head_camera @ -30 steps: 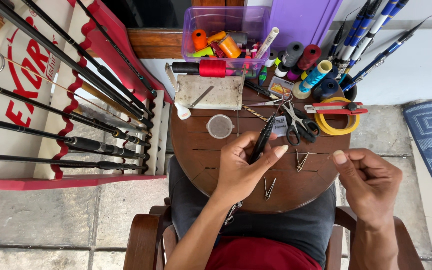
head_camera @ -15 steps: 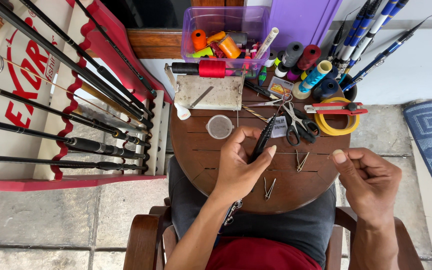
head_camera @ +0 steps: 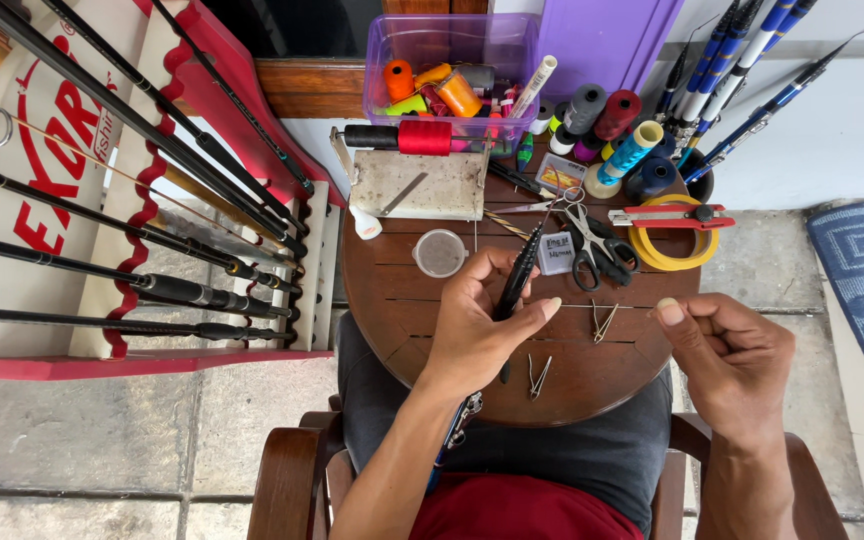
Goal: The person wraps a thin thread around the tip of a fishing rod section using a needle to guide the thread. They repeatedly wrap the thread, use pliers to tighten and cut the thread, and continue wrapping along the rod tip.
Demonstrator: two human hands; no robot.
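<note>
Round brown wooden table (head_camera: 402, 300): left hand (head_camera: 477, 325) grips slim black rod section (head_camera: 518, 278), axis pointing away; right hand (head_camera: 732, 355) pinched shut, well right.

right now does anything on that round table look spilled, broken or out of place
Nothing stands out. The round wooden table is crowded but orderly: scissors, yellow tape roll and thread spools sit intact. The left hand grips a black rod piece; no spill shows.

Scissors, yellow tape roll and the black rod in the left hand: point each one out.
Scissors (head_camera: 592, 243): head view, on the pivot where the blades cross.
Yellow tape roll (head_camera: 660, 257): head view, on its lower rim.
Black rod (head_camera: 518, 275): head view, on the shaft above the left hand (head_camera: 477, 325), point on its back.
</note>
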